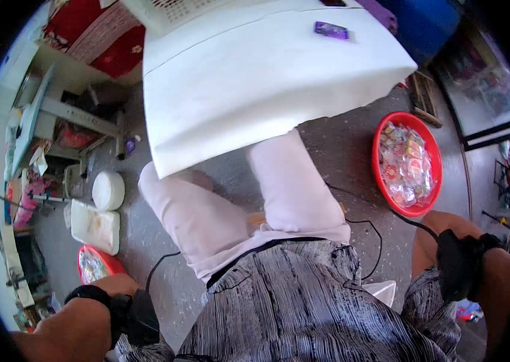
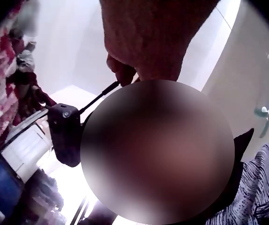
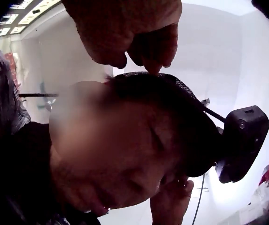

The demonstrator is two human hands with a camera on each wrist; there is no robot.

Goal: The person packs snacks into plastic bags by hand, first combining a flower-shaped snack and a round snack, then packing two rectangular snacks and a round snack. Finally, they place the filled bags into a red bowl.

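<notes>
Both hands are raised to the person's head, beyond the head view, where the forearms rise at the lower corners. In the right wrist view, the right hand point(image 3: 127, 33) hangs over a black mesh cap point(image 3: 183, 86), fingers loosely bent and fingertips right at its top. A black box-shaped camera point(image 3: 244, 143) sticks out from the cap's front. The left hand point(image 2: 148, 42) is by the head in the left wrist view, its fingers bent close to a thin black rod point(image 2: 99, 96) beside the camera. I cannot tell whether it pinches anything.
A white-covered table point(image 1: 267, 84) stands in front of the knees, bearing a small purple packet point(image 1: 331, 30). A red basin point(image 1: 377, 163) of wrapped packets is on the floor at right. Another red basin point(image 1: 113, 263), a white tray point(image 1: 95, 226) and a round white tub point(image 1: 109, 190) are at left.
</notes>
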